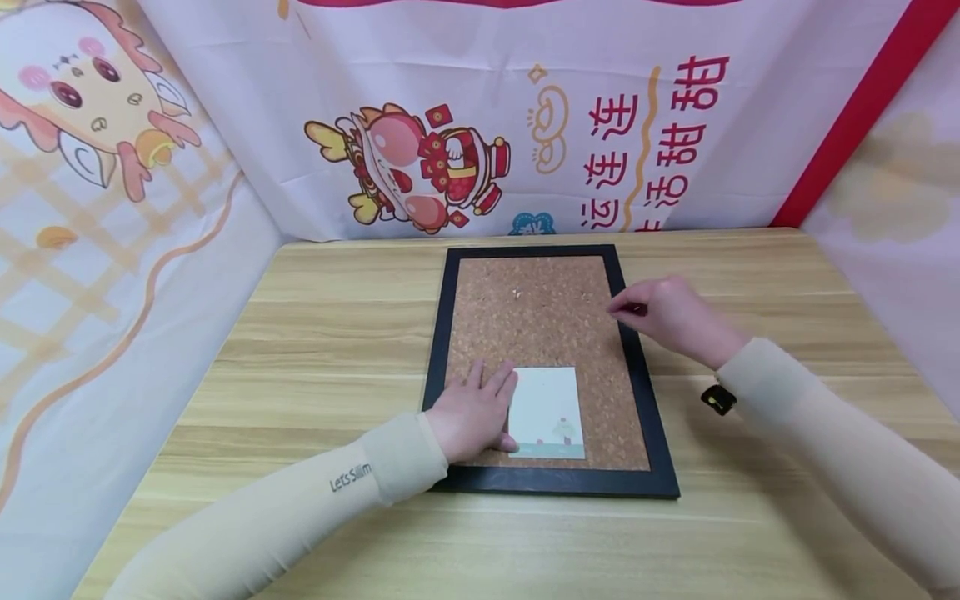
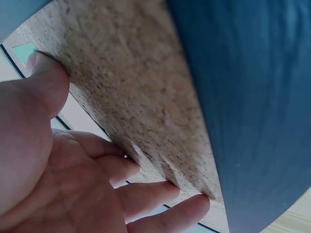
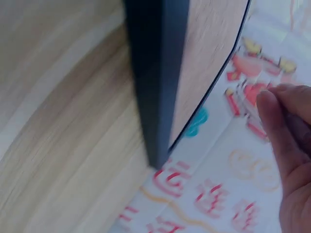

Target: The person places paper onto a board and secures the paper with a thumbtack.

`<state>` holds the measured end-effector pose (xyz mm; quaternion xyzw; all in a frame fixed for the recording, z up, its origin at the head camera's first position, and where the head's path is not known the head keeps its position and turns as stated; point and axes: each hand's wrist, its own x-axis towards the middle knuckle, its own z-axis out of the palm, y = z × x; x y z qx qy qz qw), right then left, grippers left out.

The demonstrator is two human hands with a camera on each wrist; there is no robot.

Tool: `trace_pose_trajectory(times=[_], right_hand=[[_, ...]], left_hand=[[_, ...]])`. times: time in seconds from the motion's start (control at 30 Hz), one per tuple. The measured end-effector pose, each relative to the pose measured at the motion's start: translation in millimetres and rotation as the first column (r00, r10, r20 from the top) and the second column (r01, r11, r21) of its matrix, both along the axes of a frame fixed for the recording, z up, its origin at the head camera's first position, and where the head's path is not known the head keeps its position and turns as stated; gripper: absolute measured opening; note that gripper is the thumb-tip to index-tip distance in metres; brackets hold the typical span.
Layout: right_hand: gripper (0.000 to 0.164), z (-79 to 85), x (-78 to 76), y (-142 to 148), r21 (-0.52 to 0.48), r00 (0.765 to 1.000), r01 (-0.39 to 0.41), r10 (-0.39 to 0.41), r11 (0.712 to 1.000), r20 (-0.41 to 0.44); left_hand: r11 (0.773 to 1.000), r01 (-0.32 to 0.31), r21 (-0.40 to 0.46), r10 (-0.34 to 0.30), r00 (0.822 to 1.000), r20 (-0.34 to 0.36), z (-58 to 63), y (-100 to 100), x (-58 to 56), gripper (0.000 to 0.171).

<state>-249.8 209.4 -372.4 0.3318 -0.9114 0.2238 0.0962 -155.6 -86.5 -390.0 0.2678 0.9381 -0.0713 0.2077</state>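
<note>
A cork board (image 1: 540, 325) in a black frame (image 1: 555, 481) lies flat on the table. On its lower part rests a white note card (image 1: 545, 408) with a pale green printed strip and small tree along its bottom. My left hand (image 1: 476, 412) rests on the cork at the card's left side, fingers spread, thumb (image 2: 48, 80) on the card's lower left corner. Above the board's right edge is my right hand (image 1: 671, 317), thumb and forefinger tips together. Whether something small sits between those fingertips is not visible. Several tiny pins (image 1: 517, 293) stand in the upper cork.
The wooden table (image 1: 337, 333) extends around the board. Behind it hangs a printed white cloth (image 1: 450, 50), with more cloth (image 1: 112, 250) at the left side. A small black tag (image 1: 718, 399) hangs by my right sleeve cuff.
</note>
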Motion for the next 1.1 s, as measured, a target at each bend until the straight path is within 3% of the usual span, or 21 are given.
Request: trace_pose_trajectory(times=[0.1,0.2,0.27,0.37,0.53,0.6,0.67,0.77,0.87,1.0,1.1], right_hand=[[0.023,2.6,16.4,-13,0.003,0.973,-0.160,0.159,0.987,-0.166],[0.024,7.2,35.0,-23,0.060,0.884,-0.310,0.311,0.949,-0.348],[0.017,10.7,47.0,-29,0.105,0.803,-0.387,0.391,0.916,-0.450],[0.026,16.0,62.6,-38,0.156,0.662,-0.468,0.462,0.870,-0.590],[0.024,27.8,81.1,-55,0.185,0.402,-0.563,0.463,0.805,-0.790],[0.023,33.9,88.2,-61,0.189,0.323,-0.606,0.457,0.772,-0.829],[0.023,40.1,95.1,-65,0.202,0.262,-0.644,0.461,0.738,-0.848],[0.022,48.0,103.4,-69,0.222,0.200,-0.675,0.464,0.704,-0.863],[0.020,51.9,108.9,-73,0.234,0.158,-0.685,0.454,0.690,-0.877],[0.018,51.5,112.6,-74,0.241,0.131,-0.693,0.448,0.679,-0.884],[0.019,49.4,111.9,-73,0.240,0.141,-0.691,0.452,0.682,-0.881]], left_hand=[[1.000,0.001,-0.004,-0.001,1.000,-0.001,-0.1,0,0.1,0.094],[1.000,0.003,-0.008,-0.003,1.000,-0.001,-0.3,1,-0.4,0.094],[1.000,0.001,-0.010,-0.001,1.000,0.001,-0.3,1,-0.8,0.094],[1.000,-0.002,-0.022,0.002,1.000,0.004,-0.4,3,-1.5,0.094],[0.999,-0.002,-0.042,0.002,1.000,0.005,-1.1,4,-2.3,0.092],[0.999,0.000,-0.044,0.000,1.000,0.004,-1.1,3,-2.6,0.092],[0.999,0.004,-0.047,-0.003,1.000,0.002,-1.4,3,-3.1,0.092],[0.999,0.002,-0.051,-0.002,1.000,-0.003,-1.2,4,-3.8,0.092],[0.998,-0.002,-0.057,0.001,1.000,-0.004,-1.1,4,-4.2,0.093],[0.998,-0.009,-0.060,0.010,1.000,0.006,-1.1,4,-4.5,0.093],[0.998,-0.014,-0.059,0.015,1.000,0.014,-1.6,4,-4.5,0.093]])
